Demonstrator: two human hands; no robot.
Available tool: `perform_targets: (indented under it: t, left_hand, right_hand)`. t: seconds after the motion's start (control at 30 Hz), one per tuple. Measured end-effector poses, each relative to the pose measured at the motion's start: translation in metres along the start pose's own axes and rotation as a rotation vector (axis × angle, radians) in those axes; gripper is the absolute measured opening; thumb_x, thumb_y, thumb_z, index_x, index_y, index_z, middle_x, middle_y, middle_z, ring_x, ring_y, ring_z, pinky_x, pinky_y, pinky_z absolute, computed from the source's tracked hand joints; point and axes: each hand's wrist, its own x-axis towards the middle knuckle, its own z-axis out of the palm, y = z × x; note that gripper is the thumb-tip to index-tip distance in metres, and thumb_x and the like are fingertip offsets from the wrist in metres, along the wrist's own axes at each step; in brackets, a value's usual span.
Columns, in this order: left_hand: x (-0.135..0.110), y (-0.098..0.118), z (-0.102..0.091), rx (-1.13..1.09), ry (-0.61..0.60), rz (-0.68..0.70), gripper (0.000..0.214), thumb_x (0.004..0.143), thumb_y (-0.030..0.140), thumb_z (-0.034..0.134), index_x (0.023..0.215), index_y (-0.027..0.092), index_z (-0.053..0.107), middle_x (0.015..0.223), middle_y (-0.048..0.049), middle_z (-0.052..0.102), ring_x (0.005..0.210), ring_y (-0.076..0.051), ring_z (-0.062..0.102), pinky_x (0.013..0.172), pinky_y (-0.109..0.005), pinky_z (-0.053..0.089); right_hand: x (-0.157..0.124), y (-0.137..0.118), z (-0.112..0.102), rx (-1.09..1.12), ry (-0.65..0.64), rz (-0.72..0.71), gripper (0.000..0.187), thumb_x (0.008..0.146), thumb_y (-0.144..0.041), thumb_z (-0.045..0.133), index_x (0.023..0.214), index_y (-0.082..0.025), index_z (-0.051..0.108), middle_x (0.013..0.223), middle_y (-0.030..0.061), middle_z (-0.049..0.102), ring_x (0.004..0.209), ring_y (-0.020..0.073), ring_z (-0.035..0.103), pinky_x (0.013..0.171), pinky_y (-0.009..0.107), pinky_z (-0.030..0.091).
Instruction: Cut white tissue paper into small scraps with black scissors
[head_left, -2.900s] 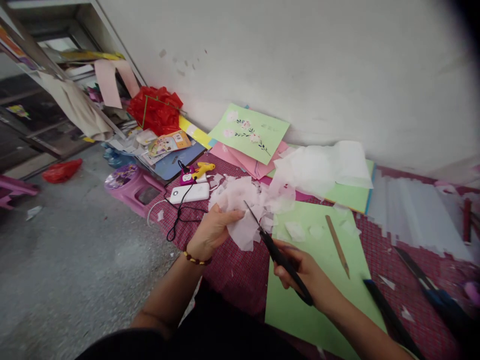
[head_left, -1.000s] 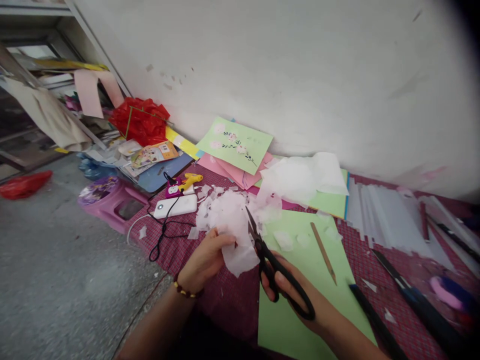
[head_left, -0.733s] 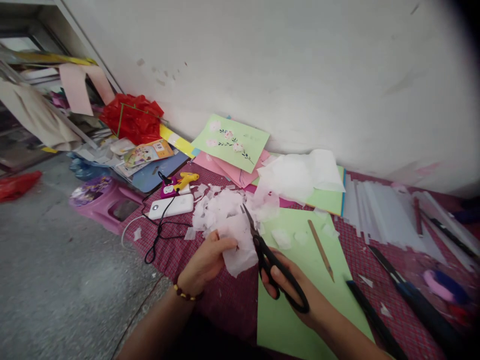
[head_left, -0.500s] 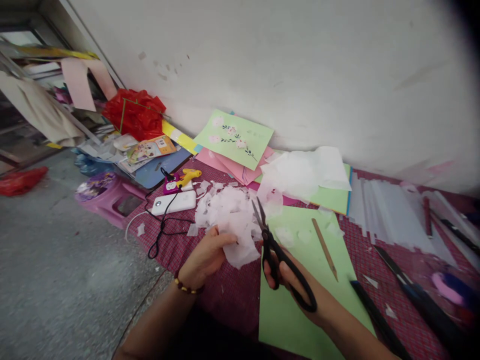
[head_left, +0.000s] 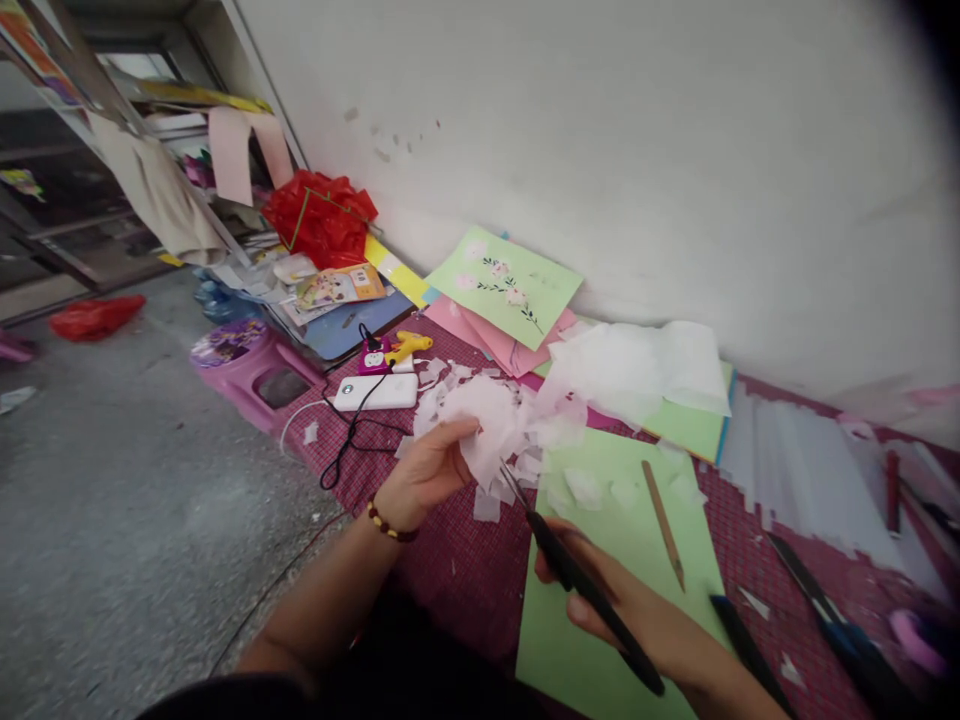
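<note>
My left hand [head_left: 426,470] pinches a piece of thin pale pink tissue paper [head_left: 491,440] above the red checked cloth [head_left: 450,560]. My right hand [head_left: 615,600] grips black scissors [head_left: 577,585], whose blades point up and left and meet the paper's lower edge. A heap of pale tissue scraps [head_left: 480,400] lies just behind the held piece. Under my right hand lies a light green sheet [head_left: 592,640] with a few small cut paper shapes and a wooden stick [head_left: 664,520] on it.
White tissue sheets [head_left: 637,365] and green and pink cards [head_left: 506,290] lean against the wall. A white power bank [head_left: 379,392], a yellow glue gun [head_left: 405,345] and a black cable lie at left. A pink stool [head_left: 255,365] stands on the grey floor. More scissors [head_left: 817,610] lie at right.
The scissors swung down and now lie flatter, blades at the paper's lower edge. My left hand has turned the tissue piece and lifted it. A small cut scrap lies below it.
</note>
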Motion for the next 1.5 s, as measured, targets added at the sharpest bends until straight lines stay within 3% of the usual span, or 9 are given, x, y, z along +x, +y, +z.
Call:
perform_targets:
  t: [0.17, 0.43, 0.5, 0.67, 0.87, 1.0, 1.23, 1.43, 1.5]
  left_hand:
    - [-0.009, -0.007, 0.001, 0.172, -0.01, 0.215, 0.02, 0.067, 0.015, 0.079, 0.086, 0.017, 0.071, 0.082, -0.0022, 0.073, 0.066, -0.013, 0.064, 0.068, -0.026, 0.053]
    - [-0.016, -0.003, -0.006, 0.419, -0.159, 0.257, 0.039, 0.065, 0.016, 0.08, 0.103, 0.017, 0.072, 0.104, -0.0083, 0.073, 0.086, -0.017, 0.069, 0.08, -0.027, 0.052]
    - [-0.017, 0.001, -0.006, 0.429, -0.145, 0.259, 0.045, 0.063, 0.015, 0.081, 0.107, 0.018, 0.072, 0.105, -0.0085, 0.074, 0.089, -0.018, 0.07, 0.081, -0.028, 0.053]
    - [-0.021, 0.007, -0.001, 0.436, -0.08, 0.311, 0.047, 0.062, 0.013, 0.082, 0.108, 0.017, 0.072, 0.105, -0.0088, 0.075, 0.085, -0.018, 0.072, 0.077, -0.027, 0.056]
    - [-0.027, 0.005, 0.008, 0.459, 0.012, 0.408, 0.053, 0.062, 0.01, 0.08, 0.114, 0.019, 0.071, 0.103, -0.0067, 0.076, 0.09, -0.019, 0.072, 0.079, -0.026, 0.055]
    - [-0.029, 0.002, 0.011, 0.537, -0.009, 0.398, 0.054, 0.065, 0.008, 0.077, 0.117, 0.02, 0.068, 0.106, -0.0071, 0.075, 0.092, -0.02, 0.071, 0.08, -0.026, 0.055]
    - [-0.026, -0.002, 0.008, 0.549, -0.088, 0.35, 0.059, 0.068, 0.012, 0.076, 0.124, 0.023, 0.061, 0.11, -0.0067, 0.072, 0.097, -0.02, 0.07, 0.084, -0.028, 0.054]
    - [-0.022, -0.005, 0.006, 0.431, -0.101, 0.326, 0.042, 0.073, 0.023, 0.073, 0.114, 0.019, 0.062, 0.087, -0.0034, 0.072, 0.072, -0.013, 0.067, 0.067, -0.022, 0.051]
    - [-0.022, -0.008, 0.007, 0.413, -0.086, 0.343, 0.045, 0.071, 0.024, 0.076, 0.113, 0.018, 0.06, 0.087, -0.0036, 0.072, 0.074, -0.014, 0.067, 0.066, -0.022, 0.051]
  right_hand:
    - [0.009, -0.011, 0.007, 0.048, 0.06, -0.009, 0.075, 0.08, -0.073, 0.053, 0.136, -0.024, 0.041, 0.096, 0.0079, 0.054, 0.091, 0.0268, 0.055, 0.084, 0.045, 0.048]
    - [0.01, -0.011, 0.009, 0.082, 0.032, -0.081, 0.054, 0.084, -0.067, 0.053, 0.117, -0.024, 0.053, 0.089, 0.0039, 0.05, 0.082, 0.0217, 0.049, 0.074, 0.038, 0.045]
    - [0.008, -0.009, 0.009, 0.085, 0.021, -0.092, 0.051, 0.085, -0.066, 0.053, 0.114, -0.023, 0.054, 0.088, 0.0035, 0.049, 0.081, 0.0209, 0.047, 0.074, 0.037, 0.044]
    - [0.003, -0.008, 0.011, 0.127, 0.037, -0.062, 0.068, 0.083, -0.069, 0.053, 0.133, -0.023, 0.042, 0.089, 0.0031, 0.048, 0.079, 0.02, 0.047, 0.073, 0.036, 0.042]
    - [0.003, -0.011, 0.013, 0.099, 0.048, -0.074, 0.064, 0.082, -0.071, 0.052, 0.123, -0.022, 0.052, 0.089, 0.0036, 0.05, 0.081, 0.0208, 0.048, 0.076, 0.037, 0.042]
    - [0.007, -0.01, 0.016, 0.139, 0.085, -0.042, 0.068, 0.081, -0.069, 0.057, 0.13, -0.023, 0.047, 0.087, 0.0024, 0.049, 0.077, 0.0193, 0.048, 0.073, 0.035, 0.042]
    - [0.007, -0.014, 0.018, 0.137, 0.116, -0.088, 0.066, 0.081, -0.069, 0.057, 0.123, -0.019, 0.054, 0.077, 0.0001, 0.047, 0.068, 0.0158, 0.043, 0.064, 0.031, 0.037]
    - [0.008, -0.002, 0.021, 0.157, 0.21, -0.015, 0.07, 0.077, -0.069, 0.061, 0.124, -0.017, 0.053, 0.074, -0.002, 0.044, 0.063, 0.014, 0.038, 0.059, 0.029, 0.032]
    - [0.009, 0.002, 0.023, 0.155, 0.233, 0.0, 0.072, 0.076, -0.068, 0.062, 0.126, -0.017, 0.052, 0.071, -0.0037, 0.04, 0.061, 0.0138, 0.036, 0.059, 0.029, 0.029]
